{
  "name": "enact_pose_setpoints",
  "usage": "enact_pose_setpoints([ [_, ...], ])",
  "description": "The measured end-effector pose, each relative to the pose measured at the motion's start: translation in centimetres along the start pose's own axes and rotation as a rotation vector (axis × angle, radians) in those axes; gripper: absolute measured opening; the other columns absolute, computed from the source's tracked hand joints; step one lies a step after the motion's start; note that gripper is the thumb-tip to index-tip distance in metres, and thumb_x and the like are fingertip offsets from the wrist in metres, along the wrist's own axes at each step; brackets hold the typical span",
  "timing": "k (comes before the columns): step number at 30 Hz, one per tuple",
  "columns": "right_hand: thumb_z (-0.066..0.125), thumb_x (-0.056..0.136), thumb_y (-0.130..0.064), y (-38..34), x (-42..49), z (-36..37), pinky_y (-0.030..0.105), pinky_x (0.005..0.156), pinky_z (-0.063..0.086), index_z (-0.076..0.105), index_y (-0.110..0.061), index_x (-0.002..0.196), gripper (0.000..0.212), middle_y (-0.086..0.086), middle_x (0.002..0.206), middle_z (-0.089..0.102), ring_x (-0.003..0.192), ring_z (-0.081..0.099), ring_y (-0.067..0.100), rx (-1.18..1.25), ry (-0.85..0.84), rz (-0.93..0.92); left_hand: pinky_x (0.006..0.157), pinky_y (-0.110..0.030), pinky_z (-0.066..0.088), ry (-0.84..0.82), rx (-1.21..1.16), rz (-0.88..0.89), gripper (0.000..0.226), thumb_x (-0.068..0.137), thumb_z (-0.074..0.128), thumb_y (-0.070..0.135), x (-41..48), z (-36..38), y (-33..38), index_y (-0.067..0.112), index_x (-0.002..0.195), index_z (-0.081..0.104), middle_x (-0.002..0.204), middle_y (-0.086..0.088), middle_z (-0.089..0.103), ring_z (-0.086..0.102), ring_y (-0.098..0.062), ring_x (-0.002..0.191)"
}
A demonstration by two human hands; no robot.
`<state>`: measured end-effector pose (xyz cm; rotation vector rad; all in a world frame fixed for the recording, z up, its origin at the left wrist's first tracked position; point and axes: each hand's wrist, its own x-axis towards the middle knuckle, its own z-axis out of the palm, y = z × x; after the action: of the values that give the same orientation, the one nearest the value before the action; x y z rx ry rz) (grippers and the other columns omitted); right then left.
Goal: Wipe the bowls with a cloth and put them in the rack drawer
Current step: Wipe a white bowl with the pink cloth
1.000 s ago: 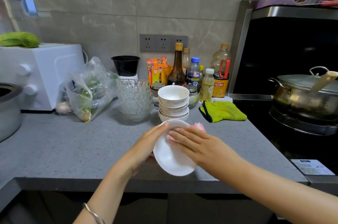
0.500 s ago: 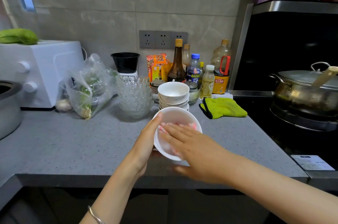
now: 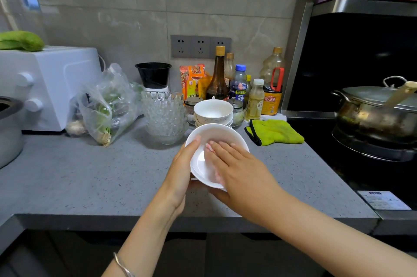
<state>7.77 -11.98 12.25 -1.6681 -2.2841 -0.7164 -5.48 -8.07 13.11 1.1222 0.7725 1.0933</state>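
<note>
At the far left of the working group, a nest of glass bowls (image 3: 164, 116) stands on the grey tabletop (image 3: 90, 175), just left of the action. Next comes the left hand (image 3: 184, 170), which has the grip on the bowl (image 3: 216, 132): its thumb is hooked over the left rim, and the fingers underneath are hidden. The bowl is held up off the tabletop and tipped, its mouth turned up and toward the person. The right hand (image 3: 241, 170) lies inside it with fingers straight and flat, pressing the pink cloth (image 3: 208, 147) against the inner wall; only a sliver of cloth shows past the fingertips. The wipe looks to be in mid-course. Since the left hand alone carries the bowl, it would be the one to take it onward. The rack drawer is not in view, so its direction cannot be told. The stack of white bowls (image 3: 213, 110) waits directly beyond the held one, nearer the wall. A green mitt (image 3: 274, 133) lies to the right.
</note>
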Motion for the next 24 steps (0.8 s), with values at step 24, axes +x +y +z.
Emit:
enact_pose_setpoints([
  [24, 0.071, 0.066, -0.016, 0.0, 1.1, -5.5, 0.022, 0.061, 0.056, 0.069, -0.014, 0.095, 0.029, 0.001, 0.084, 0.075, 0.075, 0.069, 0.009, 1.854, 0.047, 0.523, 0.085, -0.040, 0.055, -0.191, -0.334, -0.248, 0.063, 0.096, 0.028, 0.062, 1.1, -0.7, 0.1, 0.018, 0.126, 0.061, 0.125, -0.015, 0.064, 0.060, -0.029, 0.111],
])
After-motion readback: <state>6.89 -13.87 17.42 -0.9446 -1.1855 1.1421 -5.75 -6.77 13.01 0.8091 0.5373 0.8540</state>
